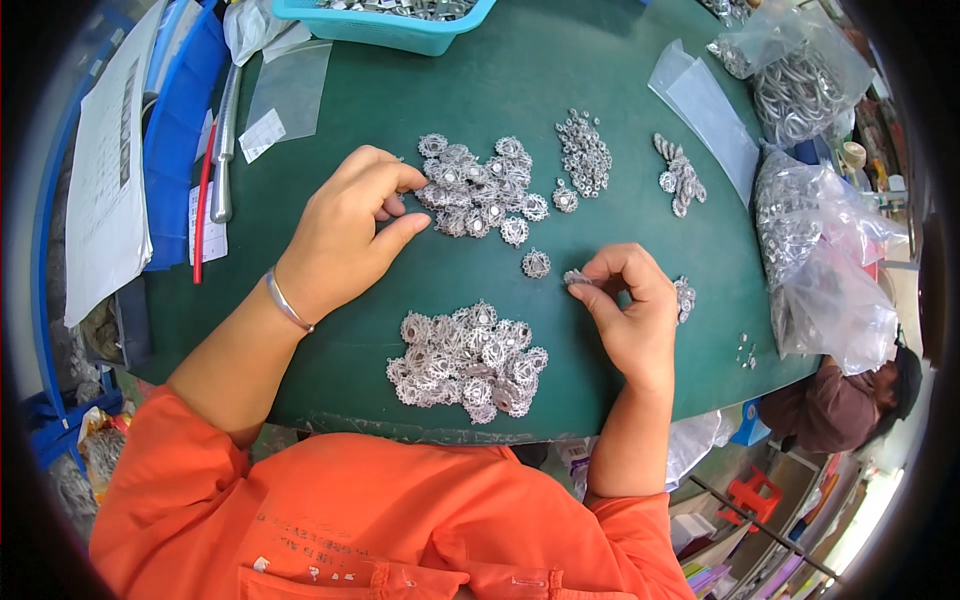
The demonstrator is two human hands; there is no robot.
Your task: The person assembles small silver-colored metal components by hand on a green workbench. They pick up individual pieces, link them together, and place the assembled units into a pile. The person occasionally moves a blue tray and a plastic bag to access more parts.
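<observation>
A pile of round, openwork silver metal pieces (475, 185) lies on the green table. At its left edge is my left hand (350, 225), thumb and forefinger apart, the fingertips against the nearest pieces. My right hand (637, 310) is closed, pinching one small silver piece (575, 278) between thumb and forefinger. Just left of it a single round piece (536, 263) rests on the table. Closer to my body sits a second pile of lacy silver pieces (470, 362). Beside the right knuckles, a few more pieces (684, 299) are partly hidden by the hand.
Small silver rings (585, 155) and a short stack of discs (680, 178) lie farther back. A turquoise basket (400, 30) holds metal parts. Bags of metal parts (815, 210) line the right edge. Left are a blue tray (180, 150) and a red rod (204, 205). Another person (835, 400) is at right.
</observation>
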